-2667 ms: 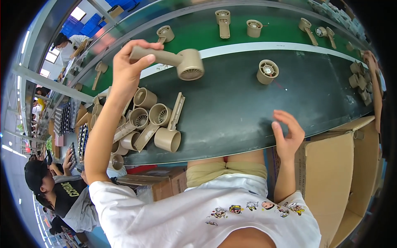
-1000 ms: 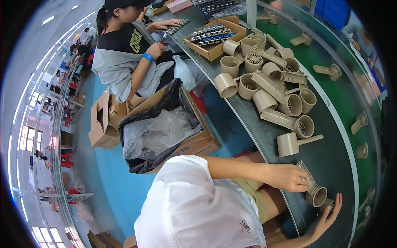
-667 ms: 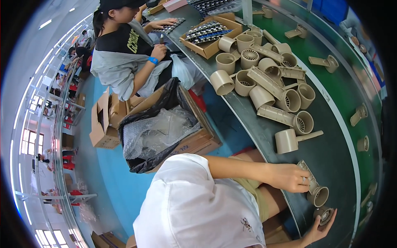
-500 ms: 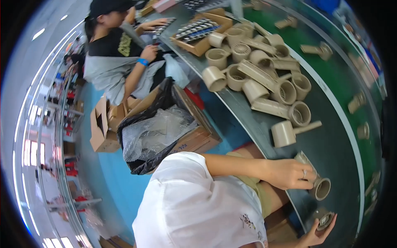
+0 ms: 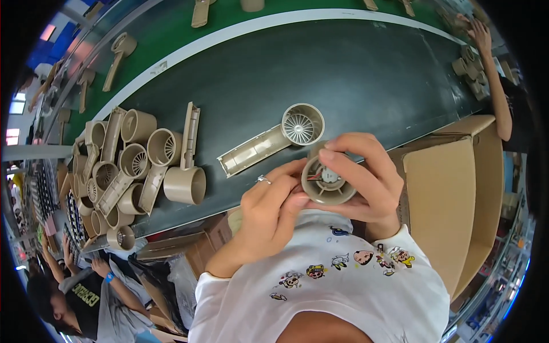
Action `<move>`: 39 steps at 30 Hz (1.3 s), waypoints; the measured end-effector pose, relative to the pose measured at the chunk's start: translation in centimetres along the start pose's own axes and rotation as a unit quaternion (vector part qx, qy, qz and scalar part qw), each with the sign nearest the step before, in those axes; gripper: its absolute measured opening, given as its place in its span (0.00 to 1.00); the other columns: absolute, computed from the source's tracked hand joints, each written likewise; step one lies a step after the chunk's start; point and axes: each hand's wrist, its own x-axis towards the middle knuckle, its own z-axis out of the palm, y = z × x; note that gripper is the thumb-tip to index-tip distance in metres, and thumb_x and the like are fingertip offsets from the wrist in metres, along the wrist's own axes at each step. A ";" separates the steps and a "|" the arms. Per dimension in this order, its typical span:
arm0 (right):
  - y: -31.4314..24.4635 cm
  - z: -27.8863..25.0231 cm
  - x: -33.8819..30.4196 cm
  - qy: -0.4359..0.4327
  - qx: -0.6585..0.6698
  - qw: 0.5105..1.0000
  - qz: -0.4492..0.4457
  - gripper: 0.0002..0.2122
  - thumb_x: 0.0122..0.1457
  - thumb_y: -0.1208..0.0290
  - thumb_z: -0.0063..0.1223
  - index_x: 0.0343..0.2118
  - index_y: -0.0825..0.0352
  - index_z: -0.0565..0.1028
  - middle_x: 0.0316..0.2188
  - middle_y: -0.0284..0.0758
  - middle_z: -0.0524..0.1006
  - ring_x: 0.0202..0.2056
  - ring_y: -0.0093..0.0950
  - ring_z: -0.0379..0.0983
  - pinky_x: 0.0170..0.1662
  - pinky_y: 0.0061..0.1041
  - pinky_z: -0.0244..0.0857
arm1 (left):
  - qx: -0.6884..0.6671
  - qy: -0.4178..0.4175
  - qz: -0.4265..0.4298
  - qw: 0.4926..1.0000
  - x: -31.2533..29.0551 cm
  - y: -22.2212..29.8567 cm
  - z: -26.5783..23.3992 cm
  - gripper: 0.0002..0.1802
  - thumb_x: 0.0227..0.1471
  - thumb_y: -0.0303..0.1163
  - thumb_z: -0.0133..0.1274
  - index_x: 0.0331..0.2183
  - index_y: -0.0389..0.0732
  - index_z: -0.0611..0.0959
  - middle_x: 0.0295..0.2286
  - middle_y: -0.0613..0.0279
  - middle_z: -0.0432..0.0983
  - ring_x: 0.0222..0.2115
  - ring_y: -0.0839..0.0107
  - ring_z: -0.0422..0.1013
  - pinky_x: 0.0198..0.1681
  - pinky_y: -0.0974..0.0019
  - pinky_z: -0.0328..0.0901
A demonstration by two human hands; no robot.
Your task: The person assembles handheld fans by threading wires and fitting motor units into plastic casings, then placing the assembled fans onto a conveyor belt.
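Close to my chest, a round beige plastic housing (image 5: 330,196) is turned with its opening upward. A small motor (image 5: 329,175) with red wires sits inside it. My right hand (image 5: 369,180) wraps the housing from the right, thumb and fingers on its rim. On the other side, my left hand (image 5: 271,208), with a ring on one finger, pinches at its left edge; its fingertips are partly hidden. Just beyond my hands, a beige fan casing (image 5: 303,124) with a grille and a long open half-handle (image 5: 254,150) lies on the dark work surface (image 5: 366,74).
Similar beige casings (image 5: 137,163) are piled at the left. A green belt (image 5: 320,7) carrying more parts runs beyond a white edge strip. An open cardboard box (image 5: 440,211) stands at my right. Co-workers sit at far left, and another person's arm (image 5: 498,97) reaches in at right.
My view has swung from the left to the work surface in front. My left hand has let go of the casing with the handle and joined my right hand at the round housing.
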 end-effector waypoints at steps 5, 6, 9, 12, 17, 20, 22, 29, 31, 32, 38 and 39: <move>0.3 0.2 0.4 -0.020 0.096 0.993 0.058 0.26 0.34 0.73 0.73 0.40 0.71 0.78 0.37 0.42 0.75 0.33 0.34 0.75 0.35 0.28 0.71 | -0.039 0.041 -0.050 0.997 -0.4 -0.1 -0.6 0.10 0.58 0.26 0.48 0.29 0.28 0.79 0.43 0.38 0.75 0.34 0.56 0.77 0.38 0.64 0.69; 0.5 0.3 0.5 -0.026 0.131 0.987 0.084 0.26 0.33 0.75 0.73 0.41 0.71 0.78 0.37 0.42 0.75 0.34 0.33 0.75 0.36 0.27 0.71 | -0.099 0.057 -0.083 0.990 -0.5 -0.3 -0.7 0.12 0.58 0.26 0.48 0.27 0.27 0.78 0.42 0.40 0.76 0.35 0.61 0.76 0.38 0.66 0.69; 1.2 0.6 -0.1 -0.018 0.170 0.979 0.107 0.26 0.32 0.77 0.73 0.41 0.70 0.77 0.40 0.43 0.76 0.36 0.32 0.76 0.38 0.25 0.72 | -0.172 0.072 -0.111 0.976 -0.6 -0.4 -0.8 0.14 0.58 0.26 0.48 0.24 0.26 0.77 0.42 0.41 0.77 0.35 0.65 0.77 0.37 0.68 0.70; 1.6 0.9 -0.8 -0.005 0.194 0.974 0.118 0.26 0.32 0.76 0.73 0.40 0.69 0.78 0.41 0.43 0.76 0.37 0.32 0.77 0.39 0.24 0.72 | -0.212 0.067 -0.116 0.968 -0.5 -0.7 -1.2 0.15 0.58 0.25 0.47 0.22 0.25 0.76 0.42 0.40 0.77 0.35 0.63 0.77 0.38 0.67 0.71; 2.0 0.6 -1.4 -0.032 0.196 0.976 0.086 0.25 0.32 0.75 0.75 0.37 0.74 0.75 0.42 0.54 0.74 0.39 0.38 0.77 0.40 0.28 0.73 | -0.260 0.041 -0.121 0.957 -0.5 -1.1 -1.7 0.17 0.56 0.24 0.46 0.18 0.26 0.76 0.42 0.37 0.76 0.35 0.61 0.78 0.39 0.67 0.71; 2.0 0.8 -1.2 -0.045 0.176 0.982 0.051 0.23 0.33 0.75 0.74 0.35 0.72 0.77 0.43 0.55 0.73 0.38 0.38 0.77 0.39 0.28 0.74 | -0.261 0.033 -0.122 0.957 -0.7 -1.2 -1.8 0.18 0.56 0.24 0.45 0.16 0.27 0.75 0.42 0.35 0.75 0.36 0.61 0.78 0.40 0.67 0.71; 2.0 1.2 -1.2 -0.029 0.178 0.983 0.042 0.20 0.33 0.74 0.74 0.34 0.70 0.80 0.43 0.55 0.73 0.37 0.38 0.77 0.38 0.29 0.74 | -0.275 0.043 -0.132 0.951 -0.7 -1.0 -1.7 0.18 0.55 0.24 0.44 0.16 0.27 0.75 0.42 0.34 0.75 0.37 0.63 0.77 0.41 0.67 0.71; 2.4 1.5 -0.9 -0.045 0.235 0.970 0.030 0.20 0.33 0.75 0.74 0.34 0.68 0.81 0.43 0.57 0.73 0.39 0.40 0.77 0.40 0.30 0.74 | -0.314 0.056 -0.142 0.937 -1.5 -1.4 -1.8 0.17 0.56 0.24 0.45 0.17 0.27 0.76 0.42 0.34 0.75 0.35 0.67 0.76 0.40 0.68 0.70; 2.4 1.6 -0.9 -0.026 0.259 0.963 0.064 0.17 0.33 0.75 0.74 0.31 0.67 0.82 0.44 0.54 0.73 0.36 0.36 0.78 0.38 0.25 0.73 | -0.329 0.060 -0.155 0.929 -1.4 -1.1 -1.7 0.18 0.56 0.25 0.45 0.18 0.27 0.76 0.42 0.33 0.75 0.35 0.67 0.76 0.39 0.68 0.70; 2.4 1.7 -1.1 -0.028 0.258 0.964 0.064 0.17 0.33 0.75 0.74 0.31 0.67 0.82 0.44 0.54 0.73 0.36 0.36 0.78 0.38 0.25 0.73 | -0.331 0.061 -0.154 0.929 -1.4 -1.2 -1.7 0.18 0.56 0.25 0.45 0.18 0.27 0.76 0.42 0.33 0.75 0.35 0.67 0.76 0.39 0.68 0.70; 1.4 1.7 -1.0 -0.025 0.206 0.978 0.024 0.16 0.35 0.72 0.73 0.30 0.65 0.82 0.43 0.56 0.74 0.35 0.37 0.78 0.35 0.25 0.74 | -0.347 0.038 -0.142 0.926 -2.0 -1.2 -2.0 0.17 0.56 0.24 0.45 0.18 0.26 0.76 0.43 0.31 0.73 0.38 0.61 0.77 0.40 0.66 0.72; 1.1 1.8 -1.1 -0.013 0.143 0.990 0.002 0.15 0.36 0.72 0.72 0.30 0.65 0.82 0.42 0.56 0.74 0.33 0.37 0.78 0.34 0.26 0.74 | -0.351 0.038 -0.137 0.925 -2.0 -1.1 -2.1 0.17 0.56 0.23 0.45 0.17 0.26 0.76 0.43 0.30 0.73 0.39 0.59 0.77 0.41 0.64 0.72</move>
